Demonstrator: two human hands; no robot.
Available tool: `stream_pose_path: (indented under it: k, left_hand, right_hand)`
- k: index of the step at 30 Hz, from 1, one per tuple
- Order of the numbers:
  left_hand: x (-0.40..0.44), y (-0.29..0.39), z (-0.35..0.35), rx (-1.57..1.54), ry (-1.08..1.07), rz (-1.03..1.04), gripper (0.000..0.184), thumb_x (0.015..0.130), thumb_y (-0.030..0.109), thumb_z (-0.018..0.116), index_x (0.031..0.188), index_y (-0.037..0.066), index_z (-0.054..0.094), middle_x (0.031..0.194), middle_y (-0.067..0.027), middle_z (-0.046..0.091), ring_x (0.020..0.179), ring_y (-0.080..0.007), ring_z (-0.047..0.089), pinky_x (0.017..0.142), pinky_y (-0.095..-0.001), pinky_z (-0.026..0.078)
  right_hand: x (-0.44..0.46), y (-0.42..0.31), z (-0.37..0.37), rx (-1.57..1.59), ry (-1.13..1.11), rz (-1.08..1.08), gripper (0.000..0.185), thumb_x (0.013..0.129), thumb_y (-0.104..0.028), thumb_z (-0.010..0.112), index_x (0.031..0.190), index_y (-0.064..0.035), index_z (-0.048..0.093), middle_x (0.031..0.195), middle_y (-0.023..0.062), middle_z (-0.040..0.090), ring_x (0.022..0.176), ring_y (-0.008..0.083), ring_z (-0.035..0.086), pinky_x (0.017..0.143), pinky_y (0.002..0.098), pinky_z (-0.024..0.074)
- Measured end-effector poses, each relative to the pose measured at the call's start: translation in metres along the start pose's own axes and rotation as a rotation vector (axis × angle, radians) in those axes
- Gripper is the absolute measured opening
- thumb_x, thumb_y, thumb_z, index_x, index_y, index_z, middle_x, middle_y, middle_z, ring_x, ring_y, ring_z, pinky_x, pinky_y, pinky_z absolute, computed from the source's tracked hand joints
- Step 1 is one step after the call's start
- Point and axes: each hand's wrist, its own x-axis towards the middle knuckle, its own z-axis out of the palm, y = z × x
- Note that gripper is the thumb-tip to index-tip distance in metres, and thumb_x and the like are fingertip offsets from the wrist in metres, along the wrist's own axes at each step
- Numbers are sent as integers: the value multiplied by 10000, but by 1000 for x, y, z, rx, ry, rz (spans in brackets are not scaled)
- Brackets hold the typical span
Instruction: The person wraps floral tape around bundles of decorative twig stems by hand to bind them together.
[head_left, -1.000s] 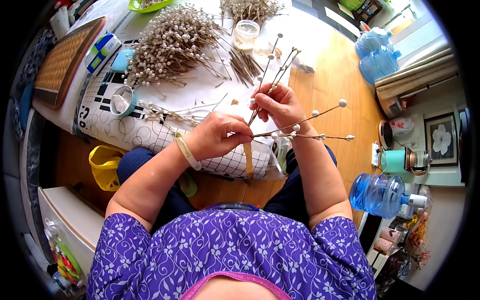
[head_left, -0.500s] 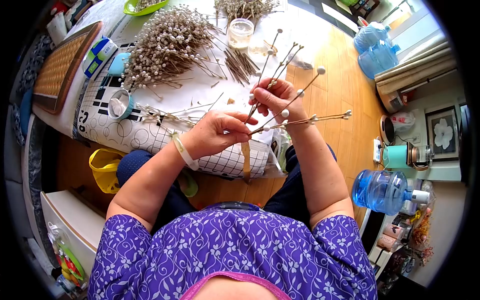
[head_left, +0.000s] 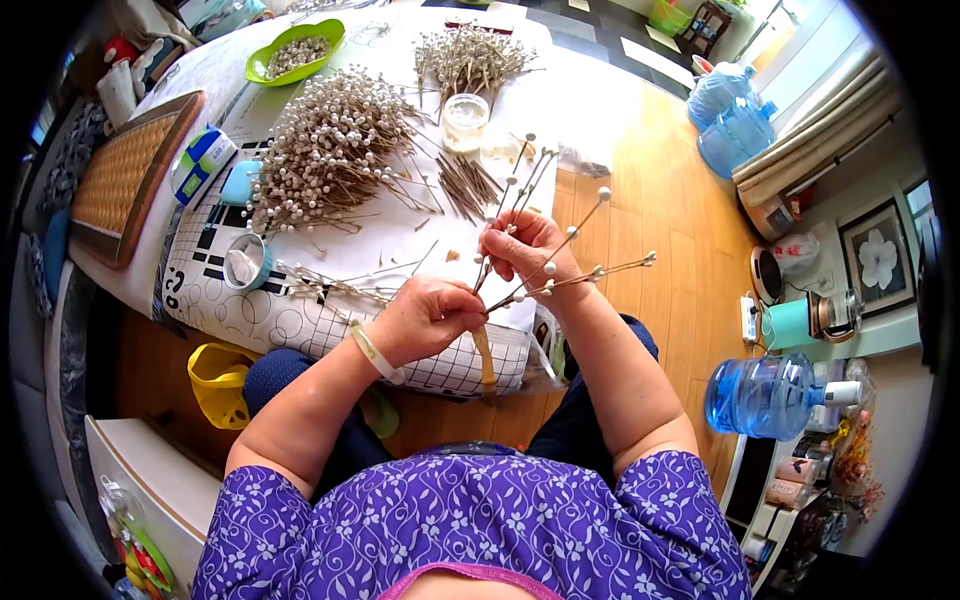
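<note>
My left hand (head_left: pixel 422 316), a pale bangle on its wrist, pinches the lower ends of several thin brown stems with round white buds (head_left: pixel 573 232). A tan strip (head_left: pixel 486 362) hangs just below these fingertips; whether they hold it too is hidden. Higher up, my right hand (head_left: pixel 532 247) is closed around part of the same budded stems, which fan out above and to the right. On the table beyond my left hand lie loose budded twigs (head_left: pixel 335 287). Farther back is a large heap of budded stems (head_left: pixel 325 150), beside a small pile of cut brown sticks (head_left: pixel 467 187).
A clear jar (head_left: pixel 465 122) and a second budded bunch (head_left: pixel 473 60) stand at the table's back. Leftward are a green bowl (head_left: pixel 334 38), a blue-rimmed tub (head_left: pixel 262 265) and a tissue pack (head_left: pixel 203 163). A large water bottle (head_left: pixel 760 395) is at right.
The view has tipped upward, so hands and table appear lower. My left fingers have closed more tightly at the stem ends. Both hands still hold the budded stems.
</note>
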Motion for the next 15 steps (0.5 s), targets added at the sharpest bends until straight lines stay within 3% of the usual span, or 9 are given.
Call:
stream_pose_path:
  k: [4,15]
  left_hand:
    - [0,1,1,-5,-21,2,29,709,-8,617,734,-12,603,720,-89,619,630,-170,596,573,-250,472]
    - [0,-3,4,-13,-34,-14,23,714,-6,619,724,-13,600,716,-85,614,634,-166,594,570,-249,470]
  right_hand:
    - [-2,-3,1,-25,30,-41,146,824,-145,577,872,-9,600,693,53,593,486,66,486,435,179,390]
    - [0,-2,-4,-85,16,-60,194,846,-173,549,842,12,609,695,63,603,485,66,489,423,176,383]
